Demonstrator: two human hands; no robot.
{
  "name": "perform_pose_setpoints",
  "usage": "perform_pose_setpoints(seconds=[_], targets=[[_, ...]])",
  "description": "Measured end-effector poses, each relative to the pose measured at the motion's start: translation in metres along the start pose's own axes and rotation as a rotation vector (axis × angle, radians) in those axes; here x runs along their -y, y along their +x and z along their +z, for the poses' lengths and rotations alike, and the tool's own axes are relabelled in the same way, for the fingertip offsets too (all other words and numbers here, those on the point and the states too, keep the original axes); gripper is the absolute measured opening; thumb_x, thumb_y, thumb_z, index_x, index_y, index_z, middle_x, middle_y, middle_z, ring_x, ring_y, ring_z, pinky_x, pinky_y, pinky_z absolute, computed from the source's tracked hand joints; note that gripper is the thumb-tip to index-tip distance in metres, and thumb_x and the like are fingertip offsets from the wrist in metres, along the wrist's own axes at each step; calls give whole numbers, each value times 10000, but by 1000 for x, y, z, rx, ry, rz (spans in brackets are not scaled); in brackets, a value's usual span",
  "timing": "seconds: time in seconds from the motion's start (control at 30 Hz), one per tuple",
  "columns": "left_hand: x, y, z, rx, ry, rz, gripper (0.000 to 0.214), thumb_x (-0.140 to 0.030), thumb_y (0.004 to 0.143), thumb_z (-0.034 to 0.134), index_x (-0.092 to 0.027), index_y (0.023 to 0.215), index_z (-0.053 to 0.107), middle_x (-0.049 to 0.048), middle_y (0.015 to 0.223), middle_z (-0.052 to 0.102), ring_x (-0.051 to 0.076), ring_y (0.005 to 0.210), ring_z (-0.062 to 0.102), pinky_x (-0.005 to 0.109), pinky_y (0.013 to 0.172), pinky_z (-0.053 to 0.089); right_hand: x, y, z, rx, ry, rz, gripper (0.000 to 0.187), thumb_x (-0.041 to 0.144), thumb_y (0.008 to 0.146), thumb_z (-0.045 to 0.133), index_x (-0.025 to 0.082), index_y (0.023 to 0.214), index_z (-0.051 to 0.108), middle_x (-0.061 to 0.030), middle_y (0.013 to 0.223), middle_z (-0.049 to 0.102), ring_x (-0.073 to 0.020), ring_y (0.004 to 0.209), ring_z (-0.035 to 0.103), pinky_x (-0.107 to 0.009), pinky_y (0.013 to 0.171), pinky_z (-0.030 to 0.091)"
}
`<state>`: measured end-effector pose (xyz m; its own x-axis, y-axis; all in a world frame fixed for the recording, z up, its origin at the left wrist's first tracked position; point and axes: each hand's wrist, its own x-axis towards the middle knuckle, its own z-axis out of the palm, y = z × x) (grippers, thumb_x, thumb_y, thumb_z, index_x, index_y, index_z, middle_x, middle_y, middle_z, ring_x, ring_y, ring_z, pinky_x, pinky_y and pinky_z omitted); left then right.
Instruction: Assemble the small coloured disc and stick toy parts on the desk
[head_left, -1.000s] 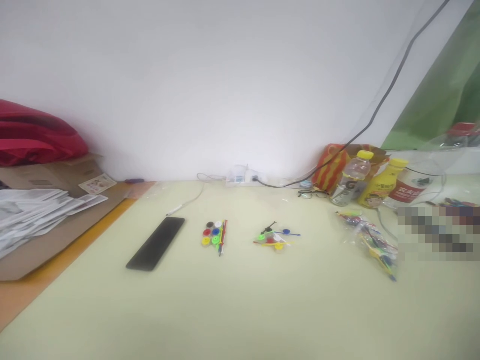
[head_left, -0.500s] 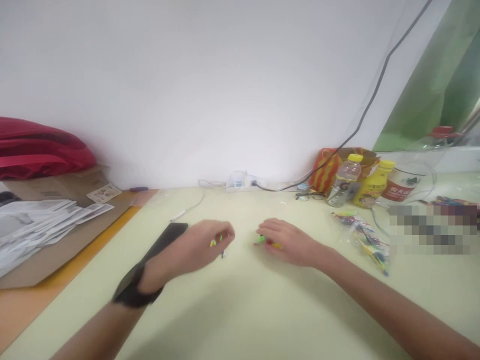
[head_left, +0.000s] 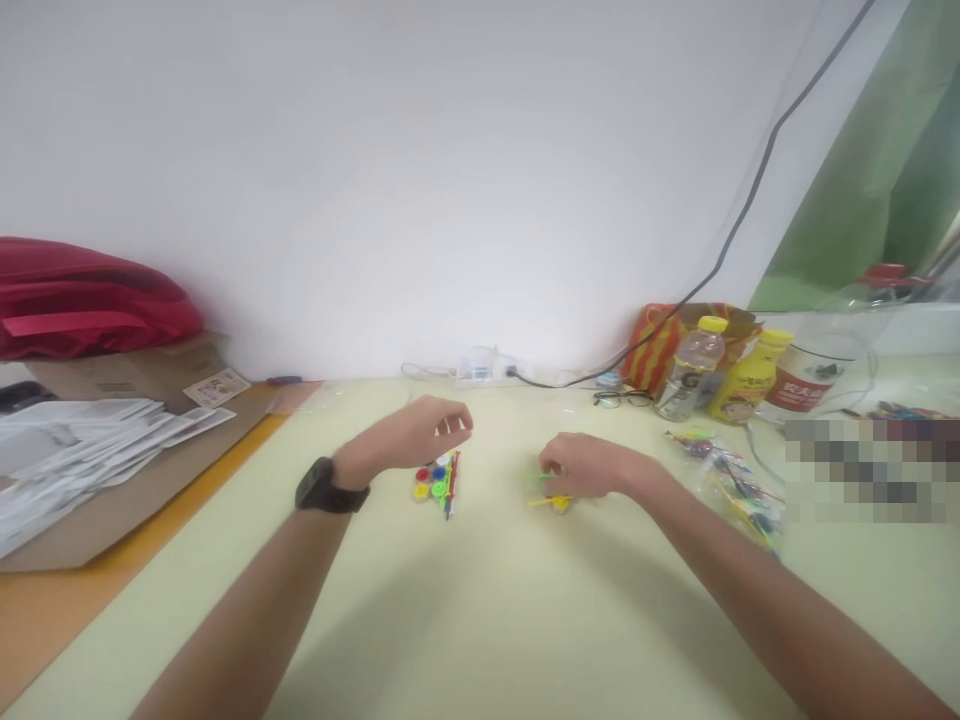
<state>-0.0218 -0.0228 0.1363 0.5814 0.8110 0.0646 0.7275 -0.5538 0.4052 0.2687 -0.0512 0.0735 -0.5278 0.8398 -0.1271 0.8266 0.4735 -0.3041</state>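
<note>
My left hand [head_left: 416,430], with a black watch [head_left: 330,487] on its wrist, hovers over the table with bent fingers apart; nothing shows in them. Just below it lies a cluster of small round discs [head_left: 422,490] in red, blue, yellow, green and white. Thin coloured sticks [head_left: 453,485] lie along their right side. To the right, my right hand [head_left: 589,465] is low over the table, fingertips pinched on a small green piece [head_left: 544,476], blurred. Under that hand are a yellow stick [head_left: 540,503] and a yellow disc [head_left: 560,504], partly covered.
Clear bags of coloured parts [head_left: 724,475] lie right of my right hand. Behind stand a clear bottle [head_left: 688,370], a yellow bottle [head_left: 750,378] and a paper bag [head_left: 652,345]. Glasses [head_left: 622,398] and a power strip [head_left: 484,370] sit near the wall. White packets [head_left: 97,440] lie left.
My left hand has lifted away, uncovering the discs and sticks. My right hand has shifted slightly right. The flat black object beside my left wrist no longer shows.
</note>
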Motion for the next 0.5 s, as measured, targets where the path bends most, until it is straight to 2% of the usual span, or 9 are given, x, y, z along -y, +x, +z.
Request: perform_pose_setpoints(seconds=[0.1, 0.2, 0.3, 0.37, 0.43, 0.5], targets=[[0, 5, -1, 6, -17, 23, 293, -466, 910, 568, -238, 971, 742, 55, 911, 734, 207, 789, 679, 284, 659, 485, 7, 16, 1, 67, 49, 18, 162, 109, 725, 623, 192, 586, 615, -36, 617, 628, -170, 554, 536, -295, 570, 345], [-2, 6, 0, -9, -25, 55, 285, -455, 915, 567, -239, 975, 743, 53, 911, 735, 201, 764, 672, 287, 646, 483, 12, 28, -5, 40, 110, -20, 144, 88, 705, 611, 189, 603, 612, -19, 639, 648, -146, 539, 514, -280, 546, 338], [-6, 4, 5, -36, -35, 104, 270, -452, 917, 593, -235, 1002, 730, 47, 899, 738, 203, 786, 682, 292, 679, 503, 16, 40, -14, -53, 212, -64, 84, 140, 780, 597, 191, 759, 659, -29, 800, 713, -155, 669, 591, -262, 595, 396], [-11, 4, 11, -81, -70, 119, 299, -474, 895, 644, -224, 1046, 710, 48, 905, 743, 209, 823, 695, 292, 704, 518, 19, 49, -16, -125, 288, -83, 112, 204, 860, 558, 192, 919, 652, -39, 902, 727, -159, 760, 631, -252, 641, 441], [-17, 4, 22, -130, -122, 83, 362, -522, 872, 678, -209, 1053, 688, 51, 897, 749, 210, 804, 704, 287, 680, 519, 22, 57, -11, -201, 443, -83, 163, 243, 896, 543, 196, 1043, 595, -34, 908, 721, -157, 785, 647, -247, 658, 466], [-22, 6, 36, -158, -145, 5, 373, -549, 871, 671, -193, 982, 673, 44, 801, 737, 202, 691, 688, 284, 599, 487, 24, 63, -4, -268, 652, -67, 198, 231, 878, 576, 205, 1071, 544, -10, 847, 706, -154, 752, 649, -247, 650, 473]])
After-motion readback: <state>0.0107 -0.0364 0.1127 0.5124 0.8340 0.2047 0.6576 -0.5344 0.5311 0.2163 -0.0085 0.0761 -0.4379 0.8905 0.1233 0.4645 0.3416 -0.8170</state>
